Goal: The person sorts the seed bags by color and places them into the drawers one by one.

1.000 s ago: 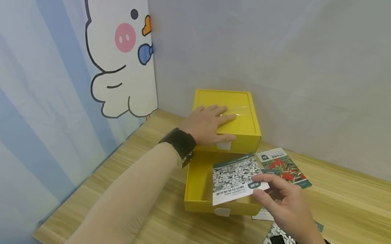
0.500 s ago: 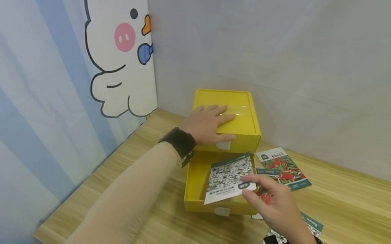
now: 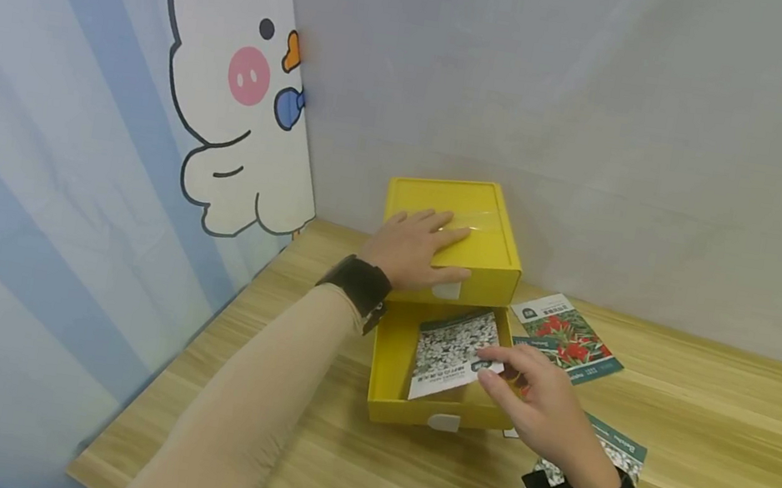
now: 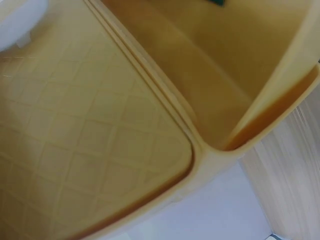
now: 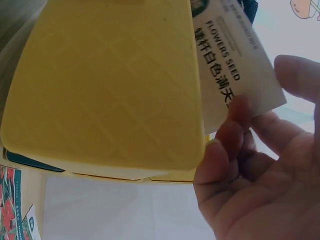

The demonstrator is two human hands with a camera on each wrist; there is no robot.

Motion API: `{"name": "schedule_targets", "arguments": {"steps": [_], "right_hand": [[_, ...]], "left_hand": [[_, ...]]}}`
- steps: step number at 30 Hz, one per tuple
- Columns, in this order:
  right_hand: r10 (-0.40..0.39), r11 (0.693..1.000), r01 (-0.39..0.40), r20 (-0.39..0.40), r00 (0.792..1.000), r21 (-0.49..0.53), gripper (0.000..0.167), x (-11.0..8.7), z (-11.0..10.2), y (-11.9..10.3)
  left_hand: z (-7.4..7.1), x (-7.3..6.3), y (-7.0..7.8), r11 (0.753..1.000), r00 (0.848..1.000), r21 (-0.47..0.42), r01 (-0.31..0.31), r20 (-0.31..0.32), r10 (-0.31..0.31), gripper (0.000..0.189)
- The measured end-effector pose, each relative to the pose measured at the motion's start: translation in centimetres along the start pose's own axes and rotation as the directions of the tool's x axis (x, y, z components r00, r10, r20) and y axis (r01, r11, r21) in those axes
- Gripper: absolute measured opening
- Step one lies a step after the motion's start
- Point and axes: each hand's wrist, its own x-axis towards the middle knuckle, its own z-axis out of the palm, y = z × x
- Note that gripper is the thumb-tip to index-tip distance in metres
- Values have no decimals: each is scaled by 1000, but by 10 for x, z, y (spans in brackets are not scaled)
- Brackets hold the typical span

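Observation:
My left hand (image 3: 411, 251) rests with fingers spread on the top of a small yellow drawer box (image 3: 447, 193), at the middle of the head view. Below it the lower drawer (image 3: 404, 412) is pulled out towards me. Between thumb and fingertips, my right hand (image 3: 552, 407) pinches one corner of a white-flower seed packet (image 3: 453, 346). The packet slants down inside the drawer's walls. In the right wrist view, "FLOWERS SEED" is printed on the packet (image 5: 220, 65), which is partly hidden behind the yellow drawer front (image 5: 105, 85).
Red-flower seed packets (image 3: 577, 343) lie on the wooden table (image 3: 726, 437) to the right of the box. Another white-flower packet (image 3: 621, 455) lies nearer me, partly under my right wrist. A grey backdrop stands behind, with a cartoon panel (image 3: 221, 160) at the left.
My right hand has moved left and slightly down, bringing the white-flower seed packet from above the drawer's rim to inside it. My left hand stays on the box.

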Motion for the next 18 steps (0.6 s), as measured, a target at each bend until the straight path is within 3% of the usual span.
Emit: {"name": "schedule_targets", "arguments": {"steps": [12, 18], "right_hand": [[109, 985, -107, 8, 994, -133, 30, 1, 5, 7], [124, 975, -124, -9, 992, -182, 30, 3, 12, 11]], "left_hand": [[-2, -1, 2, 1000, 1000, -4, 2, 6, -2, 78], [-1, 0, 2, 1000, 1000, -7, 6, 3, -6, 78]]}}
